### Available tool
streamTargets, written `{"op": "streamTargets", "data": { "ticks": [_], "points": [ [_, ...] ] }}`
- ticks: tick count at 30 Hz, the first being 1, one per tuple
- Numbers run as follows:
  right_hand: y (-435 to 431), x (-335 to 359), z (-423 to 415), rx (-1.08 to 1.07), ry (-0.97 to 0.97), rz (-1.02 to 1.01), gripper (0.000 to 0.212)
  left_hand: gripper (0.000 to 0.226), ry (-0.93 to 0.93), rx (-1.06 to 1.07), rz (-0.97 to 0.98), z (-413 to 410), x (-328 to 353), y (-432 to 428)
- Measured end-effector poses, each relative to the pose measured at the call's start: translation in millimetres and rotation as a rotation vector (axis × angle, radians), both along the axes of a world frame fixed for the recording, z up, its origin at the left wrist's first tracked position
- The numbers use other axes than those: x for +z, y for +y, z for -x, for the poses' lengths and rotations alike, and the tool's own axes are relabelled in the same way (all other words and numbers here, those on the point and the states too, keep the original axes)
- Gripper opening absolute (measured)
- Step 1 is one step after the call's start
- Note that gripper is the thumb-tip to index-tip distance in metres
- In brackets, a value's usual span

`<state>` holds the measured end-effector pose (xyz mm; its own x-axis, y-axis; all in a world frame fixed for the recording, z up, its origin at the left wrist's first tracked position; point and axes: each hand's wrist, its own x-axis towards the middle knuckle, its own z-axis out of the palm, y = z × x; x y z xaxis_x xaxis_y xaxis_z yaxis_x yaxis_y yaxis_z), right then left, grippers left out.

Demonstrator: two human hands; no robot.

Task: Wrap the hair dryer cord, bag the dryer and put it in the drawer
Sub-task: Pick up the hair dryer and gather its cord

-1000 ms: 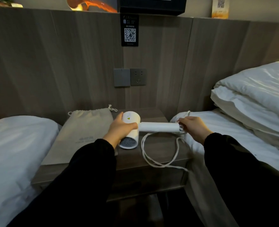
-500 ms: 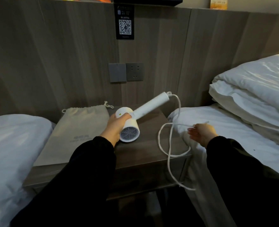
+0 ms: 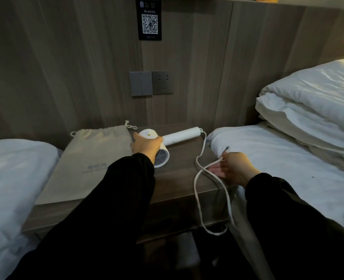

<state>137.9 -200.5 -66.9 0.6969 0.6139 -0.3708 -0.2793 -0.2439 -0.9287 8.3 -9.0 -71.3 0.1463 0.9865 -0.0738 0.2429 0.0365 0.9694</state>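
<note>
Switch (image 3: 140, 83) & socket (image 3: 162, 82) are seen above grip, QR sign (image 3: 149, 24) higher; pillows (image 3: 312, 102) are stacked to its right

Dim, warm light falls from the upper right; edges bow with wide-angle distortion, foreground murky.

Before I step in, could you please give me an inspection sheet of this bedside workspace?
Surface: wooden nightstand between two beds.
Job's things: white hair dryer on the nightstand; beige drawstring bag flat beside it; drawer too dim to judge.
Clutter: nothing seen.
Hands: left hand grips the dryer's head; right hand holds the cord.
Cables: cord unwrapped, runs from the handle, crosses itself, loops over the nightstand's front edge.
Surroundings: wall socket with nothing plugged in, switch, QR code sign, stacked pillows on the right bed.
</note>
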Motion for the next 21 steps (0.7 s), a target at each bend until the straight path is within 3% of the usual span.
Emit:
{"op": "streamTargets", "data": {
  "ticks": [4, 5, 7, 9, 10, 12, 15, 17, 21],
  "points": [
    [-9, -2, 6, 0.012, 0.143, -0.101, 0.038, 0.075, 0.148, -0.034, -0.056, 10, 4, -5],
    [-11, -4, 8, 0.001, 0.155, -0.115, 0.036, 0.071, 0.234, -0.029, -0.205, 13, 5, -11],
    [-14, -7, 9, -0.007, 0.149, -0.115, 0.033, 0.060, 0.287, -0.104, -0.682, 19, 9, -36],
    [-18, -8, 14, -0.008, 0.121, -0.113, 0.031, 0.050, 0.231, -0.448, -0.938, 24, 11, -70],
    [-19, -8, 16, -0.005, 0.102, -0.111, 0.031, 0.046, 0.276, -0.661, -0.961, 25, 9, -84],
    [-25, -6, 24, 0.002, 0.063, -0.102, 0.031, 0.038, 0.542, -0.952, -1.007, 25, -2, -100],
    [-33, -2, 27, -0.072, -0.084, -0.074, 0.029, 0.025, 0.754, -0.995, -1.062, 25, -15, -96],
    [-40, -1, 19, -0.174, -0.293, -0.022, 0.027, 0.022, 0.706, -0.945, -0.986, 30, -21, -94],
    [-64, -6, 3, -0.329, -0.873, 0.299, 0.030, 0.017, 0.458, -0.733, -0.754, 39, -25, -91]
  ]
}}
